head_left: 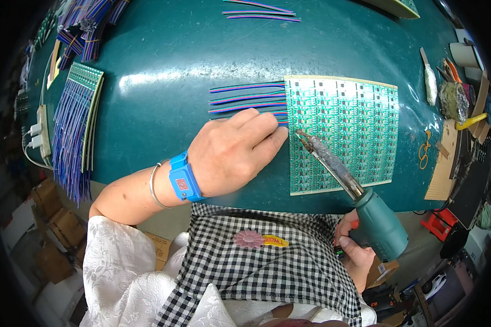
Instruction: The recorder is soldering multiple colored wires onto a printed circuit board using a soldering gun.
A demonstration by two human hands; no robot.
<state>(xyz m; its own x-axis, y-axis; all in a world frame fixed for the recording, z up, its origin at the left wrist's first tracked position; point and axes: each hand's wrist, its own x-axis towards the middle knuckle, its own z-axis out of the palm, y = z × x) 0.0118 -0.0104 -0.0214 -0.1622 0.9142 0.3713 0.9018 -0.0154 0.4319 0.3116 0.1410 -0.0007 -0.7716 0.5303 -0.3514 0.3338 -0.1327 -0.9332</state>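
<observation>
My left hand [240, 147], with a blue wrist strap [183, 179] and a bangle at the wrist, is closed on a short ribbon of coloured wires at the left edge of a green circuit board panel [343, 136]. Above it, several more wire ribbons [245, 100] lie side by side, their right ends at the same edge. My right hand [354, 240] grips a green-handled soldering gun [379, 223]. Its dark, crusted tip points up and left, over the panel's left part close to my left fingertips. Whether the tip touches the board I cannot tell.
Wired boards [79, 120] are stacked at the left, near a power strip [43, 131]. Wire bundles [87, 24] lie at the far left, loose ribbons [262, 16] at the far middle. Gold scissors [424, 150], a wrapped blade [430, 82] and cardboard [441, 169] are at the right.
</observation>
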